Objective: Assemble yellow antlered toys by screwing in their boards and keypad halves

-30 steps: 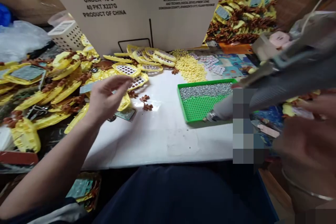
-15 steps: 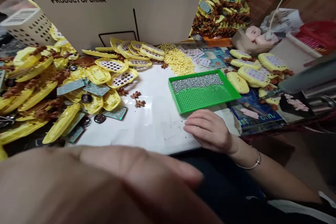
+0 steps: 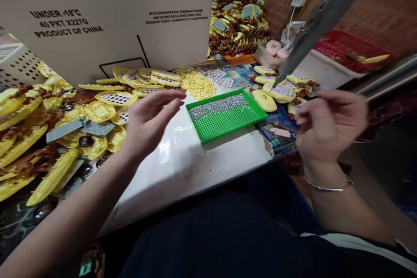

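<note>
My left hand (image 3: 154, 117) is raised over the left part of the white work surface, beside yellow perforated plastic shells (image 3: 114, 97). Its fingers are stretched out and the thumb stands apart, with nothing visible between them. On the other side, my right hand (image 3: 329, 128) is lifted, slightly blurred, its fingers loosely bent and apart; I see nothing in it. Above and left of it hangs a grey electric screwdriver (image 3: 322, 21), tip downward. Between the hands lies a green tray (image 3: 224, 122) with small silver screws (image 3: 221, 105) along its far side.
Yellow shells with brown parts and circuit boards (image 3: 65, 130) crowd the left. Behind the tray are small yellow pieces (image 3: 198, 84) and a white carton (image 3: 107, 13). Closed yellow toys (image 3: 280, 91) lie at right, near a red basket (image 3: 352, 50). More assemblies (image 3: 237, 17) are stacked behind.
My left hand has gone from close before the camera to over the table's left side. The right hand has risen from the table edge toward the right. The view has shifted.
</note>
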`<state>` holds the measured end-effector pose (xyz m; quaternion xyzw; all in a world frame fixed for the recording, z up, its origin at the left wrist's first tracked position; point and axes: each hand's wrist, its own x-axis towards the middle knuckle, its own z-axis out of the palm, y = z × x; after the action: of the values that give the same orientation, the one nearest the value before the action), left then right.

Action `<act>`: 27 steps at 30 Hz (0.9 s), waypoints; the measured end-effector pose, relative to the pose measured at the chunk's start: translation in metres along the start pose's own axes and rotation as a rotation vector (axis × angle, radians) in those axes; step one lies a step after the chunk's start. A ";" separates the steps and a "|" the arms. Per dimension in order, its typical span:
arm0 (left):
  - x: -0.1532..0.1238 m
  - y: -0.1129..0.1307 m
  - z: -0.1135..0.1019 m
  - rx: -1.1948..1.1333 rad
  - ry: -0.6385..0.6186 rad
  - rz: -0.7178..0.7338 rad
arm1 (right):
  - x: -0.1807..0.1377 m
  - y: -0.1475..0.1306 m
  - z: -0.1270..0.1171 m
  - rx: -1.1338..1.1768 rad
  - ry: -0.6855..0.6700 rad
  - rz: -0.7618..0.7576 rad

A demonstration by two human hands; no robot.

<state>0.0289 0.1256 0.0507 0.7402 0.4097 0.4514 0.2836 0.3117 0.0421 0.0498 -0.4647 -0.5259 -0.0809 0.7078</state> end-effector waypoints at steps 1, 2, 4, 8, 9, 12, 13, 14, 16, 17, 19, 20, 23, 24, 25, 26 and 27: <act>0.015 -0.006 0.011 0.120 -0.066 -0.009 | -0.005 0.003 -0.004 -0.062 -0.118 0.129; 0.029 -0.014 0.022 0.262 -0.138 -0.028 | -0.013 0.006 -0.006 -0.138 -0.273 0.245; 0.054 -0.031 0.043 0.517 -0.288 -0.050 | -0.031 0.011 -0.010 -0.275 -0.582 0.334; 0.072 -0.053 0.062 0.615 -0.406 -0.042 | -0.059 0.013 -0.008 -0.434 -0.926 0.188; 0.071 -0.055 0.061 0.625 -0.425 -0.036 | -0.062 0.012 -0.007 -0.438 -0.952 0.160; 0.060 -0.055 0.051 0.632 -0.460 -0.008 | -0.067 0.009 -0.001 -0.391 -0.973 0.099; 0.054 -0.053 0.046 0.630 -0.471 0.000 | -0.068 0.007 0.001 -0.363 -0.977 0.076; 0.048 -0.052 0.041 0.628 -0.479 0.006 | -0.069 0.006 0.003 -0.333 -0.982 0.053; 0.034 -0.049 0.030 0.624 -0.485 0.015 | -0.074 0.001 0.008 -0.274 -0.998 0.019; 0.027 -0.048 0.024 0.623 -0.485 0.018 | -0.076 -0.002 0.010 -0.246 -1.006 0.010; 0.014 -0.045 0.014 0.623 -0.481 0.024 | -0.083 -0.010 0.014 -0.200 -1.024 0.004; 0.008 -0.044 0.009 0.625 -0.480 0.027 | -0.086 -0.014 0.016 -0.180 -1.029 0.004; -0.011 -0.041 -0.005 0.631 -0.475 0.038 | -0.097 -0.027 0.018 -0.118 -1.036 0.000; -0.017 -0.040 -0.009 0.632 -0.471 0.042 | -0.101 -0.031 0.018 -0.096 -1.027 -0.006; -0.025 -0.039 -0.014 0.633 -0.467 0.045 | -0.104 -0.034 0.017 -0.079 -1.013 -0.003; -0.032 -0.038 -0.018 0.635 -0.456 0.046 | -0.107 -0.036 0.016 -0.070 -0.997 0.019; -0.040 -0.037 -0.022 0.636 -0.438 0.044 | -0.109 -0.038 0.016 -0.072 -0.985 0.064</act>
<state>-0.0140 0.1108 0.0136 0.8788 0.4428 0.1389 0.1109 0.2313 -0.0079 -0.0179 -0.4879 -0.7802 0.1518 0.3609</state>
